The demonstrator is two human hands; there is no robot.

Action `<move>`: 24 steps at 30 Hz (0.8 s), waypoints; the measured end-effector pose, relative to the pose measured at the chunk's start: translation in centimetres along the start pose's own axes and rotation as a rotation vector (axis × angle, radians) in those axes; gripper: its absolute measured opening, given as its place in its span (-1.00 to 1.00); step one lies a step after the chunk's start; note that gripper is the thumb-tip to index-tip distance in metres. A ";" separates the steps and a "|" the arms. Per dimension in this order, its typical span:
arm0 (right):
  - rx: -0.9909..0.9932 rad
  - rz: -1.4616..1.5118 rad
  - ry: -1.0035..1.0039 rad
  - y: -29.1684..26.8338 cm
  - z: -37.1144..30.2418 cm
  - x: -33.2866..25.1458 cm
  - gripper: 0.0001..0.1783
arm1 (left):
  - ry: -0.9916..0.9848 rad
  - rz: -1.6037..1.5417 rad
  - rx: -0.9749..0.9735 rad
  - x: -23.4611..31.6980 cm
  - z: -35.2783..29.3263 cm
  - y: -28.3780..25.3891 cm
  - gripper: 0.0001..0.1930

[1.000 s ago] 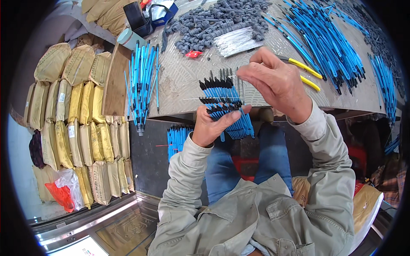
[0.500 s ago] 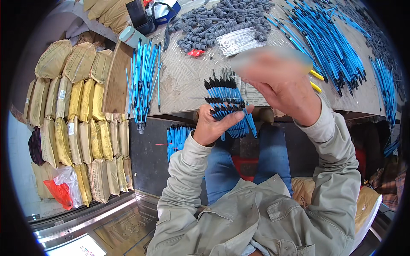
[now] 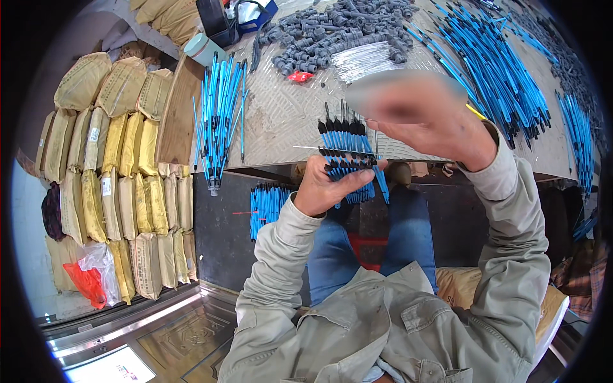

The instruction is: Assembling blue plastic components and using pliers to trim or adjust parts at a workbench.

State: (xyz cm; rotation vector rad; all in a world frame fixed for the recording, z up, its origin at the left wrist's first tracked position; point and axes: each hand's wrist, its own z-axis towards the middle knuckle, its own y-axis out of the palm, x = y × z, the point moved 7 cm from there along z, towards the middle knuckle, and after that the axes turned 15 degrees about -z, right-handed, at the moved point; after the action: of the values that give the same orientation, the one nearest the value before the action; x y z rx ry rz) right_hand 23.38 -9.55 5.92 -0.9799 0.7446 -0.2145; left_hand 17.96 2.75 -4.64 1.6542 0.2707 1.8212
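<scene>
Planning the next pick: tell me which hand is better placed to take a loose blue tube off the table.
Right. The right hand hovers free over the table near the loose blue tubes; the left hand is full, gripping the bundle.

1. Tube bundle (image 3: 350, 163): bright blue shafts, black tips.
2. Table (image 3: 281, 118) under the bundle: pale grey metal, raised diamond tread pattern.
3. Connector heap (image 3: 338, 25) at the table's far side: dark grey.
4. Sacks (image 3: 115, 166) left of the table: tan and yellow.
5. Jacket sleeves (image 3: 511, 255) below the table edge: light khaki; jeans (image 3: 332, 255): blue.
</scene>
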 end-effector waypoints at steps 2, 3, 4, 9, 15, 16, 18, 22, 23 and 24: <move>-0.033 0.090 0.046 0.1 -0.1 0.3 -0.96 | 0.006 0.011 -0.021 -0.1 0.1 -0.1 -0.93; -0.050 0.135 0.070 0.1 -0.2 0.4 -0.95 | 0.009 0.017 -0.032 -0.1 0.1 -0.1 -0.93; -0.066 0.180 0.093 0.3 -0.3 0.6 -0.95 | 0.012 0.022 -0.043 -0.1 0.1 -0.1 -0.93; -0.069 0.260 0.102 0.4 -0.4 1.0 -0.94 | -0.023 0.032 -0.008 0.0 0.1 0.1 -0.93; -0.088 0.255 0.100 0.7 -0.1 1.1 -0.95 | -0.009 0.057 -0.033 0.2 0.2 0.2 -0.94; -0.090 0.277 0.095 0.8 0.0 1.1 -0.95 | -0.012 0.077 -0.034 0.2 0.1 0.1 -0.95; -0.094 0.320 0.085 1.1 0.1 1.2 -0.93 | -0.019 0.115 -0.034 0.1 0.1 0.0 -0.96; -0.115 0.468 0.110 2.3 0.2 1.9 -0.89 | 0.003 0.089 -0.045 -0.1 0.2 -0.3 -0.95; -0.125 0.530 0.125 2.7 0.1 2.2 -0.88 | 0.015 0.066 -0.050 -0.1 0.2 -0.3 -0.95; -0.134 0.593 0.141 2.8 0.1 2.4 -0.86 | 0.027 0.043 -0.056 -0.1 0.2 -0.2 -0.94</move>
State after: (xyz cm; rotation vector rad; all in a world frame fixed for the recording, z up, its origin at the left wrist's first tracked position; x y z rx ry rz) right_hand 24.72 -9.06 2.50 -0.8340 1.1563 0.2890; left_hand 18.24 2.84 -4.80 1.6090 0.1955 1.8672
